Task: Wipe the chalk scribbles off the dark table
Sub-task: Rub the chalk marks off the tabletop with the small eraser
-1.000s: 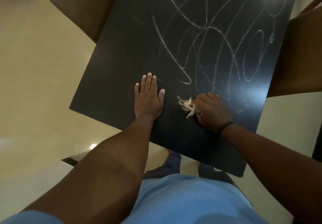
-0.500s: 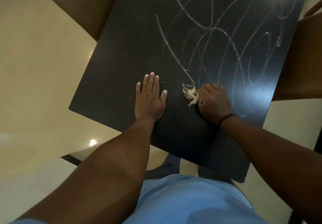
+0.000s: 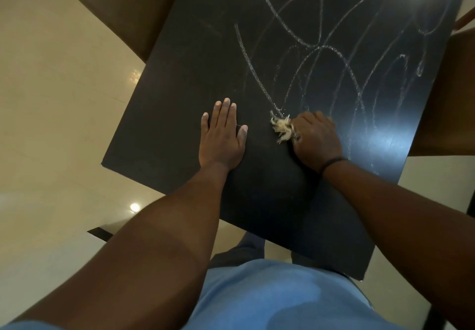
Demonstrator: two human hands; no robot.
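Now my left hand (image 3: pixel 222 141) lies flat, fingers straight, on the dark table (image 3: pixel 180 93) — just beside it my right hand (image 3: pixel 317 139) clenches a frayed pale rag (image 3: pixel 281 128), pressed onto the tabletop at the near end of the chalk scribbles (image 3: pixel 334 47), which spread beyond it.

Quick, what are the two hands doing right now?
Left hand: open, fingers straight, flat on the dark table.
Right hand: curled in a grip on the pale frayed rag, at the near end of the chalk scribbles.
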